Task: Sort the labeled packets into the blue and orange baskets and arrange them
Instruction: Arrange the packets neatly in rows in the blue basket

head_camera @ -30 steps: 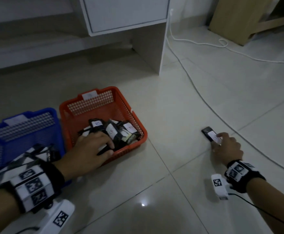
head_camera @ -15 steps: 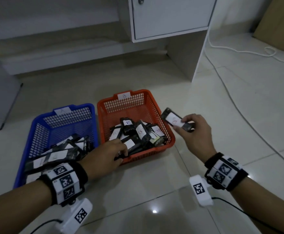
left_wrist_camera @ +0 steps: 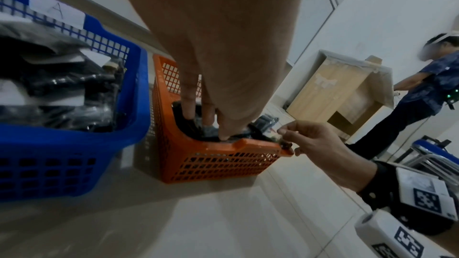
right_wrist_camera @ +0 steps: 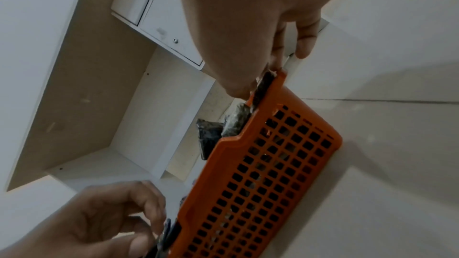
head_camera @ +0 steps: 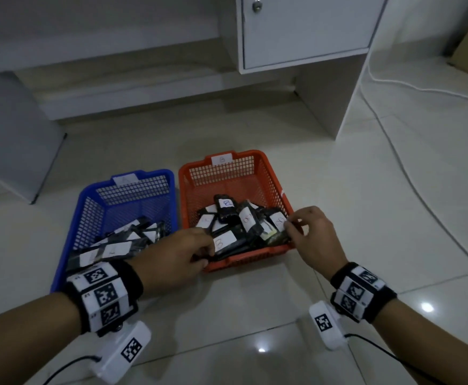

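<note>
Two baskets stand side by side on the floor: the blue basket (head_camera: 88, 207) on the left and the orange basket (head_camera: 271, 184) on the right. Each holds several black packets with white labels. My left hand (head_camera: 206, 245) reaches over the orange basket's near rim and grips a labeled packet (head_camera: 224, 241) lying there. At the near right corner of that basket, my right hand (head_camera: 289, 225) pinches another labeled packet (head_camera: 277, 221) just inside the rim. In the right wrist view this packet (right_wrist_camera: 264, 83) stands against the orange wall (right_wrist_camera: 273, 174).
A white cabinet (head_camera: 305, 31) on a leg stands behind the baskets. A white cable (head_camera: 421, 190) runs across the floor tiles on the right, and a grey panel (head_camera: 13, 151) stands at the left. The left wrist view shows another person (left_wrist_camera: 427, 89) beside a cardboard box (left_wrist_camera: 342, 93).
My right hand picked the packet up from the floor at the right and carried it left to the orange basket's corner. The left hand stayed at the basket's near edge.
</note>
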